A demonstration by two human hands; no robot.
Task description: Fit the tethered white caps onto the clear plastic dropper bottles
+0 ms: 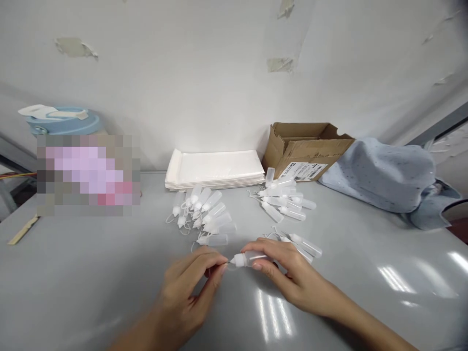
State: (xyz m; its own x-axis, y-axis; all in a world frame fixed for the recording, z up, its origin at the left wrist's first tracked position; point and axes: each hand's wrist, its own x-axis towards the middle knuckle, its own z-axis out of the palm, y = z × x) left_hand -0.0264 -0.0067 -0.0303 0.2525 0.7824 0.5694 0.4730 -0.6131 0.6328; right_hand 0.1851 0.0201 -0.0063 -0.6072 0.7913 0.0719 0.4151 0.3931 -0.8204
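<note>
My right hand (281, 265) is wrapped around a small translucent squeeze bottle (252, 258) with a white pointed nozzle, lying sideways and aimed left. At the nozzle tip, my left hand (197, 280) pinches the end of the bottle's tethered cap, mostly hidden by the fingertips. A thin loop of strap (233, 268) hangs just below the nozzle. Behind my left hand lies a pile of similar bottles (215, 219) with curled straps. Two more bottles (306, 245) rest just beyond my right hand, and another group (285, 200) is farther back.
A stack of white packets (219, 168) sits against the wall. Right of it stands an open cardboard box (307, 146), beside a bunched blue cloth (380, 170). At the left are a blue-lidded container (66, 122) and a pale stick (22, 230) on the grey table (109, 273).
</note>
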